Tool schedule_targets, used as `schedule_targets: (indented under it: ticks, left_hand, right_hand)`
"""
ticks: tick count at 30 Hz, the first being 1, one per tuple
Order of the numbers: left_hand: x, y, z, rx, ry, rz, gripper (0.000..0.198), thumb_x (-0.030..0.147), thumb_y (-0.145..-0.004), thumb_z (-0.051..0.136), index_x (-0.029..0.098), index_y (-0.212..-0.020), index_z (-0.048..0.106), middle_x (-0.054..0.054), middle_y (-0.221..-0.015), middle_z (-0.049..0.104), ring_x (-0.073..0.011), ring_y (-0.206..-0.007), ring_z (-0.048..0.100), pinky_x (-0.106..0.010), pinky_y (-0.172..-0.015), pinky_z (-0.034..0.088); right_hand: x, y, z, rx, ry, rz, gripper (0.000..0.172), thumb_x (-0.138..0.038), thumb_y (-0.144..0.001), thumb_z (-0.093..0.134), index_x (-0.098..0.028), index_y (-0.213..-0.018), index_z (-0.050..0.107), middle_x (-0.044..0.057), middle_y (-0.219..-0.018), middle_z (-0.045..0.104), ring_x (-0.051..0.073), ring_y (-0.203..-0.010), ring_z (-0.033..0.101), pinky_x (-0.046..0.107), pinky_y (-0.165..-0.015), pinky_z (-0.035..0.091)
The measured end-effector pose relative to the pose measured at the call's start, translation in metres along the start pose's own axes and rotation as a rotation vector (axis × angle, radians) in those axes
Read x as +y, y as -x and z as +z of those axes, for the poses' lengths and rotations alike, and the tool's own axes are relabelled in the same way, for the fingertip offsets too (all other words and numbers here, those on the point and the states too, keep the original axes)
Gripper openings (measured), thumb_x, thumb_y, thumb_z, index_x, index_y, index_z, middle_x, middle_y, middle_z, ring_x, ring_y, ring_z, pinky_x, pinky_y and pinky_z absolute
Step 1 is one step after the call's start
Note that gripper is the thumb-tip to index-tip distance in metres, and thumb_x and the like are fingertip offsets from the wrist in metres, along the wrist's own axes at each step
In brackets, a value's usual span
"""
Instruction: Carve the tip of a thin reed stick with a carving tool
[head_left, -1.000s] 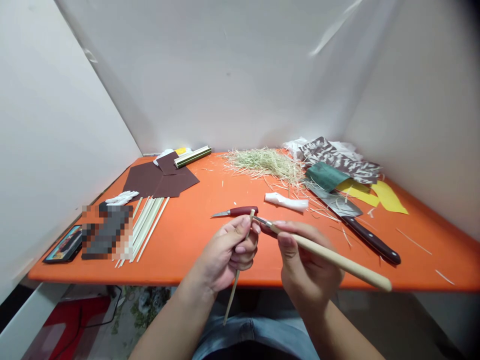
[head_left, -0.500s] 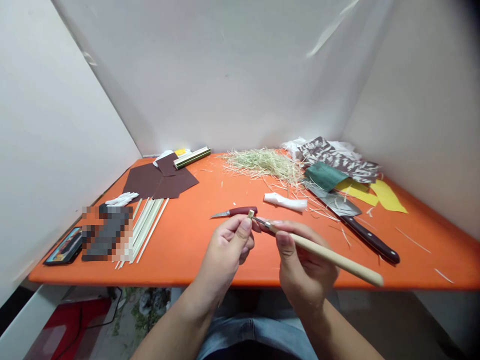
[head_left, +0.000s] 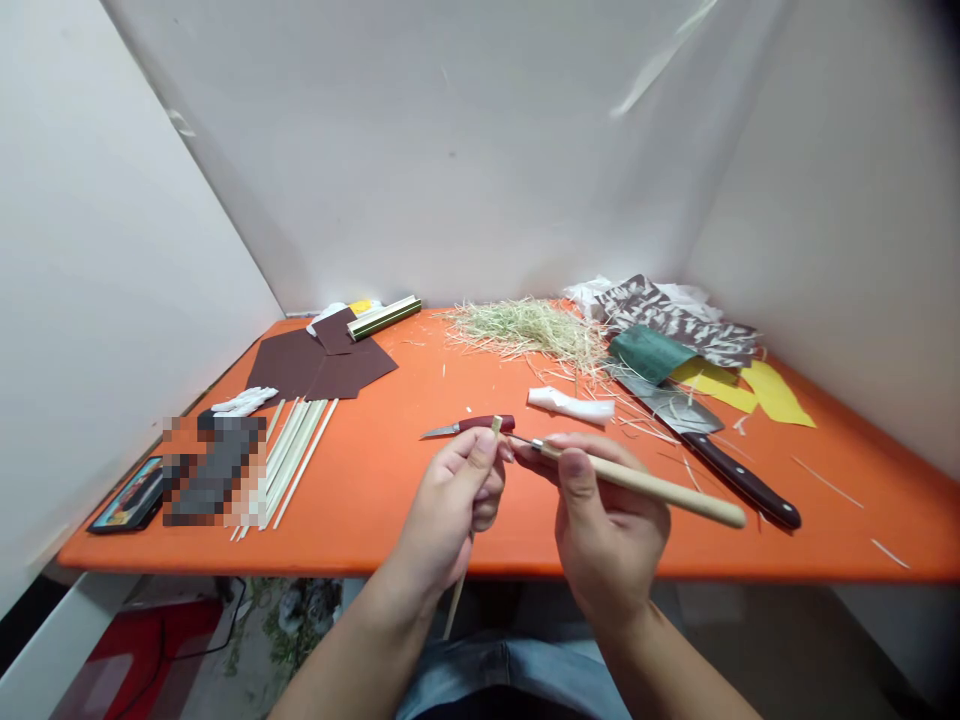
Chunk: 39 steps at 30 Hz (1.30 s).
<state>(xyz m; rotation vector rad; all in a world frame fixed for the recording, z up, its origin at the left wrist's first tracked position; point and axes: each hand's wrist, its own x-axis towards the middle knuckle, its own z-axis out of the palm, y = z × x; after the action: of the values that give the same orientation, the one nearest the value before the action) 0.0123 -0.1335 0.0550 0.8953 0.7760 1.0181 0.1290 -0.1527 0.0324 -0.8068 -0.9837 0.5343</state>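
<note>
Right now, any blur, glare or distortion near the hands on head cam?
Head view: left hand and right hand sharp, no motion blur; light soft and even, shadows faint; wide-angle bends the front edge of the orange table; a pixelated patch masks something at left; top right corner darkens.

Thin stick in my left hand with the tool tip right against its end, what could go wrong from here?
1. The metal tip of the long pale wooden-handled tool in the right hand points toward the fingertips of the left hand, which pinch the thin pale stick; a slip could jab them.
2. The small red-handled knife lies on the orange table just behind both hands, blade bare; a forward push might meet it.
</note>
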Motion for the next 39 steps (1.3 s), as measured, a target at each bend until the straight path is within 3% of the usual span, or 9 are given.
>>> schedule_targets:
  ticks: [5, 20, 39]
  left_hand:
    - [0.0046, 0.0023, -0.0023, -0.086, 0.178, -0.096, 0.037, 0.05, -0.083, 0.071, 0.018, -0.08, 0.053, 0.013, -0.051, 0.023, -0.0026, -0.042, 0.007, -0.013, -0.038, 0.011]
    - [0.0054, 0.0009, -0.0044, -0.134, 0.197, -0.138, 0.033, 0.047, -0.088, 0.066, 0.018, -0.081, 0.052, 0.013, -0.052, 0.023, -0.0027, -0.043, 0.006, -0.013, -0.038, 0.009]
    - [0.0061, 0.003, -0.0024, -0.099, 0.065, -0.052, 0.039, 0.054, -0.086, 0.067, 0.017, -0.079, 0.055, 0.012, -0.051, 0.024, -0.0032, -0.044, 0.008, -0.014, -0.04, 0.011]
  right_hand:
    - [-0.0038, -0.0011, 0.0003, -0.006, -0.07, 0.05, 0.007, -0.024, -0.093, 0.066, -0.021, -0.096, 0.072, 0.002, -0.085, 0.077, 0.019, -0.077, 0.078, 0.034, -0.073, 0.067]
    - [-0.0019, -0.0024, 0.0023, -0.011, -0.097, 0.079, 0.008, -0.025, -0.092, 0.067, -0.021, -0.096, 0.073, 0.003, -0.089, 0.077, 0.019, -0.079, 0.078, 0.034, -0.074, 0.067]
    - [-0.0046, -0.0061, -0.0009, -0.047, -0.041, 0.003, 0.007, -0.021, -0.091, 0.068, -0.023, -0.095, 0.074, 0.001, -0.087, 0.079, 0.018, -0.076, 0.078, 0.03, -0.072, 0.067]
